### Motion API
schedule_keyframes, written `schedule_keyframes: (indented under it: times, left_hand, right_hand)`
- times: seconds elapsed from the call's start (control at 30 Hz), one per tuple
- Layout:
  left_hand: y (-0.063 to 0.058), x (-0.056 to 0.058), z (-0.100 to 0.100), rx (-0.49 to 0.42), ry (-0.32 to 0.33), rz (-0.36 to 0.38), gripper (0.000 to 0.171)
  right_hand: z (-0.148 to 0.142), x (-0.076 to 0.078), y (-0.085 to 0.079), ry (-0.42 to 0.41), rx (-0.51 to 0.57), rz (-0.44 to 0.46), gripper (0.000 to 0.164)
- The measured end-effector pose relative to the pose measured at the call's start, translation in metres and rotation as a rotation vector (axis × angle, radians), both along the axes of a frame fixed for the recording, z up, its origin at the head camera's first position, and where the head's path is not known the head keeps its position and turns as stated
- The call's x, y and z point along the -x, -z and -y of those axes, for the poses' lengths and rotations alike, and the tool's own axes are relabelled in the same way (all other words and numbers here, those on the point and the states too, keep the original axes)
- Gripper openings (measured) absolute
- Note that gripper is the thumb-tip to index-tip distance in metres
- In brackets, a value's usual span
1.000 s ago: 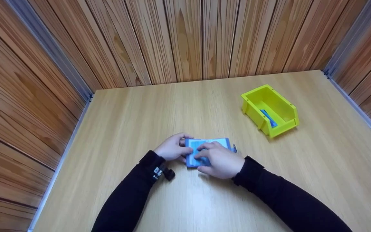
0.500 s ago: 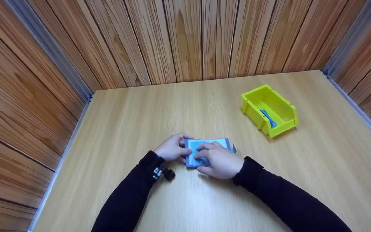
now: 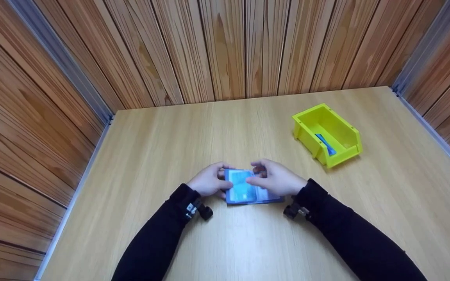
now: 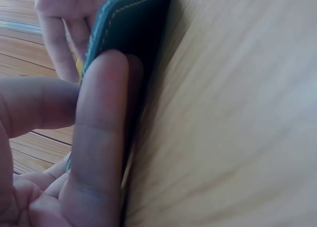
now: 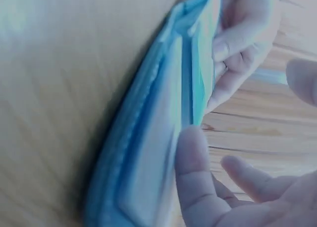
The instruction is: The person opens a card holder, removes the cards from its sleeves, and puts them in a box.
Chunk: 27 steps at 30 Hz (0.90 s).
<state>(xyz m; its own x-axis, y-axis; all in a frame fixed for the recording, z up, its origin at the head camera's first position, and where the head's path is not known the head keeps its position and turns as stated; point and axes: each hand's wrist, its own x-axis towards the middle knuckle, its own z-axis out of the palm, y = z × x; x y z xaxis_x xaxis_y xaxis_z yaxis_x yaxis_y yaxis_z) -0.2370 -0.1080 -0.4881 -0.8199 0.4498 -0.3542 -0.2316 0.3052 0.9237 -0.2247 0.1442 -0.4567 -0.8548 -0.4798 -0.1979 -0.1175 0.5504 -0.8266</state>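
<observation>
A blue stitched card holder [image 3: 244, 186] with clear sleeves lies opened on the table. My left hand [image 3: 208, 180] grips its left edge, thumb on the top sleeve and fingers at the edge and underneath; the left wrist view shows a finger [image 4: 101, 133] against the cover's underside. Over the right half hovers my right hand [image 3: 277, 178], thumb and fingers apart. One right fingertip [image 5: 192, 142] is at the edge of the sleeves in the right wrist view, where the card holder [image 5: 148, 113] stands partly spread. The right hand hides the far right corner and clasp.
A yellow bin [image 3: 336, 130] stands at the back right of the wooden table [image 3: 170, 144], with a narrow blue item [image 3: 325, 144] inside. Wood-panelled walls [image 3: 225, 50] enclose the back and sides.
My right hand has lifted off the left sleeve and shifted right and away from me. A sleeve on the right half now shows. The left hand keeps its place.
</observation>
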Motion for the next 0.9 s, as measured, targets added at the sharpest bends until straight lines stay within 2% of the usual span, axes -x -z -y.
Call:
schedule_keyframes:
  times: [0.07,0.13,0.57,0.9]
  left_hand:
    - [0.0,0.0,0.0,0.002,-0.003,0.001,0.05]
    - [0.0,0.0,0.0,0.002,-0.005,0.0,0.05]
    - [-0.001,-0.002,0.0,0.012,-0.009,0.002,0.051]
    - [0.001,-0.001,0.0,0.006,-0.014,-0.008,0.051]
  right_hand:
    - [-0.003,0.004,0.001,0.018,0.045,0.061,0.081]
    - [-0.004,0.006,0.002,0.025,0.063,0.086,0.08]
    - [0.008,-0.004,0.005,0.016,0.068,0.014,0.076]
    - [0.011,-0.003,0.01,0.043,0.145,0.038,0.07]
